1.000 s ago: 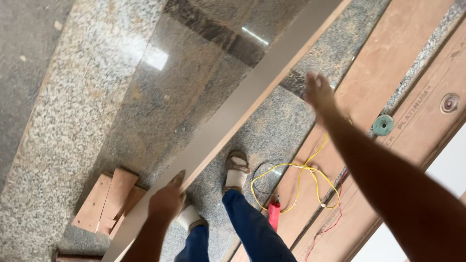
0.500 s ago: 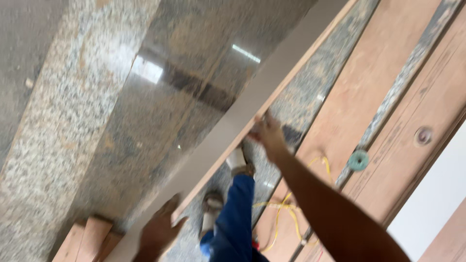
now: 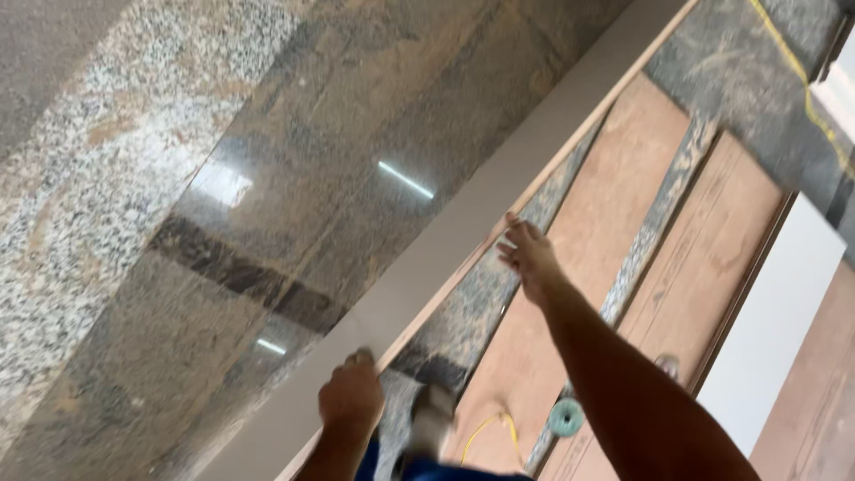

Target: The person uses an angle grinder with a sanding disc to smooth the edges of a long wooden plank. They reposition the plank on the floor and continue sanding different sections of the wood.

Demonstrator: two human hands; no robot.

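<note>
floor: polished speckled granite [image 3: 134, 178] | strip-light reflections [image 3: 405, 179] | wooden boards [image 3: 623, 223] right

Bare forearms, blue trousers [image 3: 427, 468], light sandal [image 3: 432, 419]

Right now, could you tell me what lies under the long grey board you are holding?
Under the long grey board, polished granite floor shows on one side and wooden planks on the other. The strip directly beneath it is covered.
</note>
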